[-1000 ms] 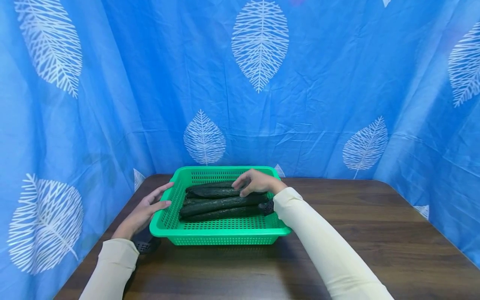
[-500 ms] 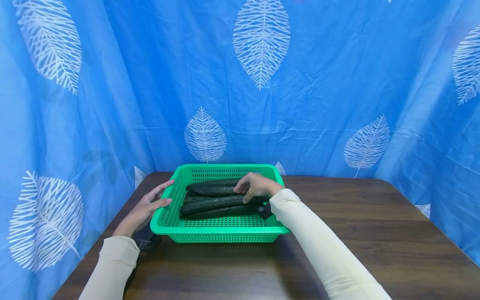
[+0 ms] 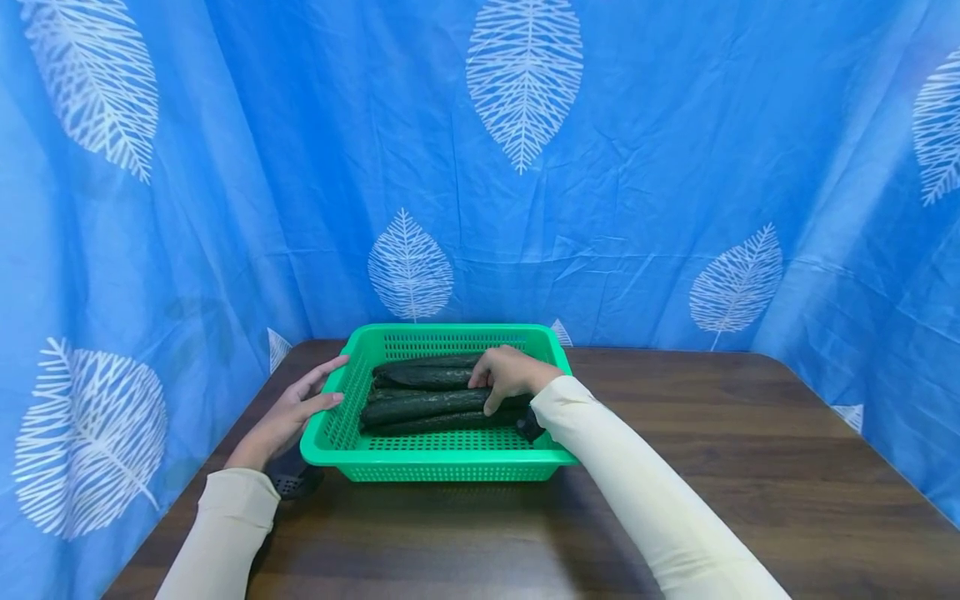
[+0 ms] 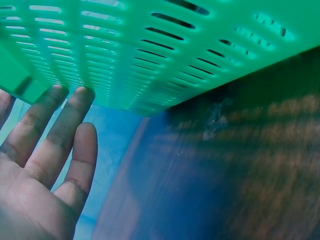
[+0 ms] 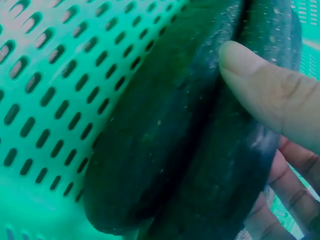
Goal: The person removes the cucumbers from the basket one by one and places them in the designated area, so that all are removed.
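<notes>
Several dark green cucumbers (image 3: 423, 380) lie side by side in a green perforated basket (image 3: 442, 457). The right hand (image 3: 513, 372) reaches in over their right part, its thumb and fingers round one cucumber (image 3: 427, 406). In the right wrist view, the thumb of that hand (image 5: 287, 105) presses on the near side of this cucumber (image 5: 215, 170), the fingers curl past its far side, and another cucumber (image 5: 150, 135) lies alongside. At the basket's left rim, the left hand (image 3: 288, 417) has its fingers spread; in the left wrist view, two fingertips of this hand (image 4: 50, 165) touch the basket (image 4: 125, 55).
The basket stands on a dark brown wooden table (image 3: 712, 433), near its back edge. A blue curtain (image 3: 630, 167) with white leaf prints hangs behind the table and on both sides.
The right hand has moved down and slightly nearer, from above the cucumbers to one of them, and grips it. The left hand stays at the basket's rim.
</notes>
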